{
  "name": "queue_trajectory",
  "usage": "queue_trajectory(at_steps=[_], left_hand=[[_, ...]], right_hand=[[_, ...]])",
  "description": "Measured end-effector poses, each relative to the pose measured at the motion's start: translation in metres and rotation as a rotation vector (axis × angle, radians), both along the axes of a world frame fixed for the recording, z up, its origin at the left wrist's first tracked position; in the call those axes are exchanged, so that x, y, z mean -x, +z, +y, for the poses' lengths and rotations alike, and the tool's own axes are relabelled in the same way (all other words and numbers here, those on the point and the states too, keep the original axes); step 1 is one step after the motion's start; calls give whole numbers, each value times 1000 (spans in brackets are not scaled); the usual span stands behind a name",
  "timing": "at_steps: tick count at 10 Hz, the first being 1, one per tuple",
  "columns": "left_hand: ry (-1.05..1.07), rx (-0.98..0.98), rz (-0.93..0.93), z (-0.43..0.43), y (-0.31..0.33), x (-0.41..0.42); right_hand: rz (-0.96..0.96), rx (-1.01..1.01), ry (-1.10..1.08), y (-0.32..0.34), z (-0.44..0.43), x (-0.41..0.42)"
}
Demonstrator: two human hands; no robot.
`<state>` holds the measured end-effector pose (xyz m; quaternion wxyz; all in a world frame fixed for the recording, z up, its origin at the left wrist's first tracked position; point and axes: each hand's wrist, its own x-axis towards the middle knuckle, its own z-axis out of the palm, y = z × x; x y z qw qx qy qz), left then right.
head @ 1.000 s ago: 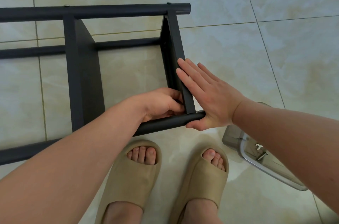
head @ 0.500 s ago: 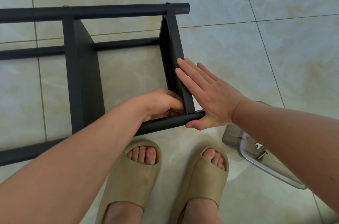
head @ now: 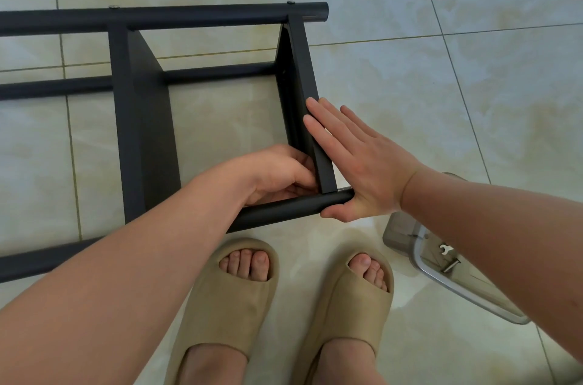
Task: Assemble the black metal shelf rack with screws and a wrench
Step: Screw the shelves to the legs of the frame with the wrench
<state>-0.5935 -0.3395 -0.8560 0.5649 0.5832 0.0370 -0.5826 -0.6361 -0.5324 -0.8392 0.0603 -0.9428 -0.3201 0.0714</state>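
Head view: the black metal shelf rack (head: 145,132) lies on its side on the tiled floor (head: 473,85), its far tube (head: 189,17) running across the top of the view and its near tube (head: 284,209) just ahead of the person's beige slippers (head: 227,305). The right hand (head: 362,163) is laid flat against the outer face of the rack's end panel (head: 303,69), fingers straight and together, with the thumb against the end of the near tube. The left hand (head: 277,173) is inside the rack, at the corner where the end panel meets the near tube; its fingers are curled there, and whether they pinch anything is hidden. To the right of the rack's near end, partly behind the right forearm, stands a clear container (head: 397,233) holding a small wrench (head: 445,249) and a screw (head: 451,266)
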Motion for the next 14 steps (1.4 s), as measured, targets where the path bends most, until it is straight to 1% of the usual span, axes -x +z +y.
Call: queue_trajectory(at_steps=[3, 4, 5, 6, 9, 12, 14], left_hand=[[-7, -36, 14, 2, -1, 2], [-22, -41, -13, 1, 2, -2], [-90, -77, -59, -1, 3, -6], [-105, -77, -61, -2, 3, -7], [-10, 9, -2, 2, 3, 0], [-4, 85, -15, 2, 0, 0], [-6, 79, 62, 4, -4, 2]], right_hand=[[0, 3, -3, 0, 0, 0], [4, -5, -2, 0, 0, -1], [5, -7, -4, 0, 0, 0], [4, -4, -2, 1, 0, 0], [4, 13, -2, 1, 0, 0], [0, 20, 2, 2, 0, 0], [0, 23, 1, 1, 0, 0]])
